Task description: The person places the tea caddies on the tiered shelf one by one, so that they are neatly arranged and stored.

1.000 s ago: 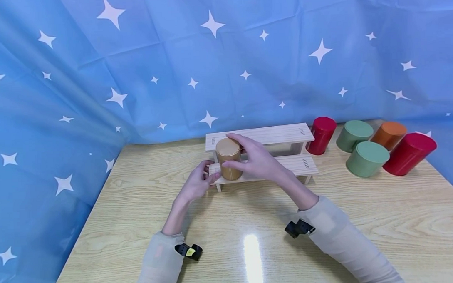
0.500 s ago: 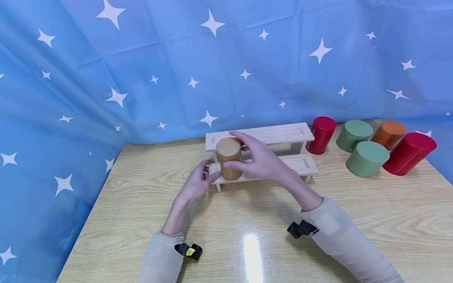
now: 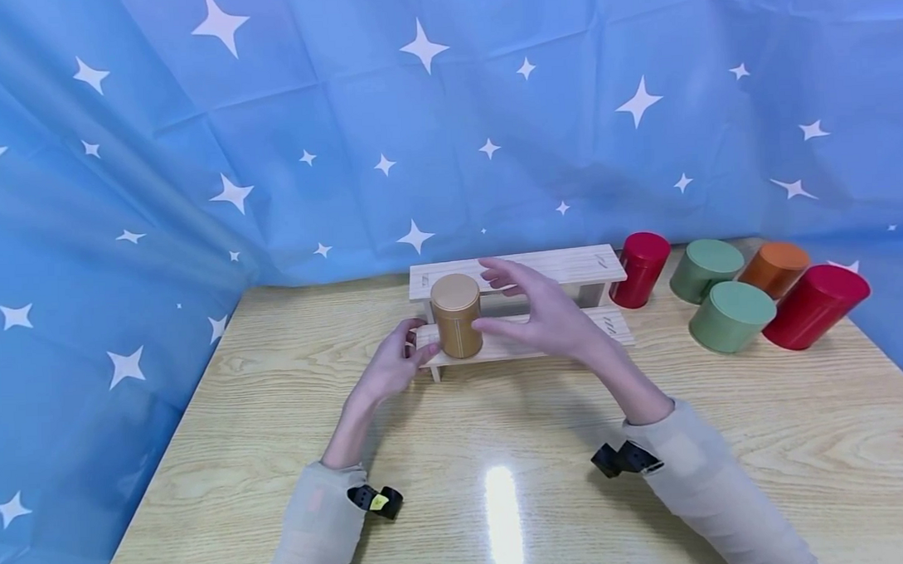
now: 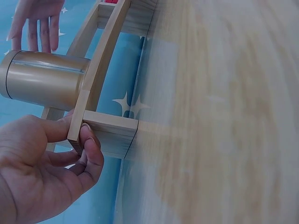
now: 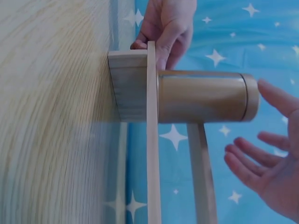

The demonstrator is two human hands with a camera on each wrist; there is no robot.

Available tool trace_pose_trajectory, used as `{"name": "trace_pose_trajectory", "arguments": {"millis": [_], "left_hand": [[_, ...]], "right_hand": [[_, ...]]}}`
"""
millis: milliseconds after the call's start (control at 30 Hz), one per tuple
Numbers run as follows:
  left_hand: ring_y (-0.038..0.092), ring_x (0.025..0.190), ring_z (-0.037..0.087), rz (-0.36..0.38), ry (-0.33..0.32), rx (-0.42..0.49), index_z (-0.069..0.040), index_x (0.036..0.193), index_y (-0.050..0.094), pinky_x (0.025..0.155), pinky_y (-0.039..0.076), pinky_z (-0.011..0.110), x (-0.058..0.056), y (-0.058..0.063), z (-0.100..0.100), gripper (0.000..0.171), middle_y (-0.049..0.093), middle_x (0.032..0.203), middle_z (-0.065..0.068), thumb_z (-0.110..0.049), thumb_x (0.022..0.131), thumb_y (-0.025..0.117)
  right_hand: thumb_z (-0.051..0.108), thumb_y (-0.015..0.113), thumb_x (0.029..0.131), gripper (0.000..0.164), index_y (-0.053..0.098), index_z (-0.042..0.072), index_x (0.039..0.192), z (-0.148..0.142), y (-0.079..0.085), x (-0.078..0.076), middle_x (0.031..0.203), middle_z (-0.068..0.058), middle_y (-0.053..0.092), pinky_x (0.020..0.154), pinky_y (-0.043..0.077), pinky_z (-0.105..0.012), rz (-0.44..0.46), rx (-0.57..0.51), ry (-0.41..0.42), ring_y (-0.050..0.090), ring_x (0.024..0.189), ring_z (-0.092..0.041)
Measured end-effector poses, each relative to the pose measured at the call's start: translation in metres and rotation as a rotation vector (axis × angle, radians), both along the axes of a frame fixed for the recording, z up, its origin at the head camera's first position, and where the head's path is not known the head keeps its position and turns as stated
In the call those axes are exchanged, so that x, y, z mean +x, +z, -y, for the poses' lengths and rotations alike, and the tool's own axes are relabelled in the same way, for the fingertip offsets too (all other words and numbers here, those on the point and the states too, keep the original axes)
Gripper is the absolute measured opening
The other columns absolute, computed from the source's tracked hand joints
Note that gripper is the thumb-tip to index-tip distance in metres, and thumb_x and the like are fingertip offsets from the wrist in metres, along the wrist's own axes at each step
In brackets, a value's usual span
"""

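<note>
A gold lidded canister (image 3: 457,319) stands upright at the left end of the lower board of a two-step wooden shelf (image 3: 550,328). My left hand (image 3: 393,363) pinches that board's left end, thumb above and fingers curled underneath, as the left wrist view shows beside the canister (image 4: 44,79). Just right of the canister, my right hand (image 3: 545,312) has its fingers spread and holds nothing. In the right wrist view, the thumb of this hand (image 5: 280,154) points at the canister's lid, and the other fingers extend below it.
Right of the shelf stand a red canister (image 3: 640,271), two green canisters (image 3: 732,318), an orange one (image 3: 775,269) and a larger red one (image 3: 817,306). A blue curtain (image 3: 356,111) with white stars hangs behind the wooden table (image 3: 291,387).
My right hand has let go of the gold canister and drawn back to the right, its fingers spreading. The canister and my left hand on the shelf stay where they were.
</note>
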State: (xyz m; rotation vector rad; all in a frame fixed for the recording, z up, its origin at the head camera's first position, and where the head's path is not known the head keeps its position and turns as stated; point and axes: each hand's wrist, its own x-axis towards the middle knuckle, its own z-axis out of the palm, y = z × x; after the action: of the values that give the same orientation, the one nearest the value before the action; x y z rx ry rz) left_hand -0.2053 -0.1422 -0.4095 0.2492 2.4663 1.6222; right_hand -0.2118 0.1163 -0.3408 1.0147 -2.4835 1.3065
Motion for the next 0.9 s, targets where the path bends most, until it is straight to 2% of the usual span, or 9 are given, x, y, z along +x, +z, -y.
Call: {"name": "trace_pose_trajectory", "arguments": {"millis": [267,533,767,800,900], "left_hand": [[0.049,0.083,0.019,0.011,0.004,-0.01,0.003,0.145,0.042,0.078,0.062,0.037,0.002,0.002,-0.001,0.054,0.046,0.099,0.012,-0.011,0.099,0.066],[0.051,0.082,0.02,0.0,0.01,-0.039,0.003,0.145,0.043,0.073,0.06,0.04,0.004,0.001,-0.001,0.055,0.048,0.102,0.014,-0.014,0.098,0.067],[0.05,0.085,0.021,0.003,0.002,-0.027,0.002,0.146,0.043,0.076,0.062,0.039,0.003,0.002,0.0,0.055,0.048,0.104,0.015,-0.014,0.099,0.067],[0.05,0.086,0.021,0.003,0.0,-0.024,0.002,0.146,0.042,0.077,0.062,0.039,0.002,0.002,0.0,0.055,0.048,0.104,0.015,-0.013,0.099,0.067],[0.051,0.087,0.021,0.006,-0.002,-0.018,0.003,0.146,0.042,0.078,0.062,0.038,0.003,0.003,0.0,0.055,0.048,0.104,0.015,-0.013,0.099,0.066]], "right_hand": [[0.022,0.084,0.086,0.076,0.046,0.005,0.149,-0.021,-0.002,0.001,0.135,-0.019,0.059,0.103,0.051,-0.05,-0.041,0.041,-0.067,0.06,0.118,-0.036],[0.023,0.085,0.085,0.076,0.046,0.008,0.149,-0.044,0.002,0.006,0.135,-0.018,0.058,0.101,0.052,-0.052,-0.033,0.057,-0.136,0.058,0.119,-0.034],[0.025,0.084,0.086,0.075,0.047,0.01,0.149,-0.067,0.003,0.005,0.135,-0.017,0.059,0.101,0.051,-0.055,-0.014,0.074,-0.209,0.058,0.119,-0.035],[0.024,0.084,0.085,0.074,0.048,0.01,0.148,-0.071,0.004,0.005,0.134,-0.017,0.059,0.1,0.051,-0.054,-0.021,0.069,-0.215,0.059,0.118,-0.035],[0.019,0.084,0.085,0.072,0.049,0.012,0.147,-0.081,0.004,0.006,0.132,-0.016,0.06,0.099,0.053,-0.041,-0.035,0.058,-0.24,0.059,0.117,-0.034]]}}
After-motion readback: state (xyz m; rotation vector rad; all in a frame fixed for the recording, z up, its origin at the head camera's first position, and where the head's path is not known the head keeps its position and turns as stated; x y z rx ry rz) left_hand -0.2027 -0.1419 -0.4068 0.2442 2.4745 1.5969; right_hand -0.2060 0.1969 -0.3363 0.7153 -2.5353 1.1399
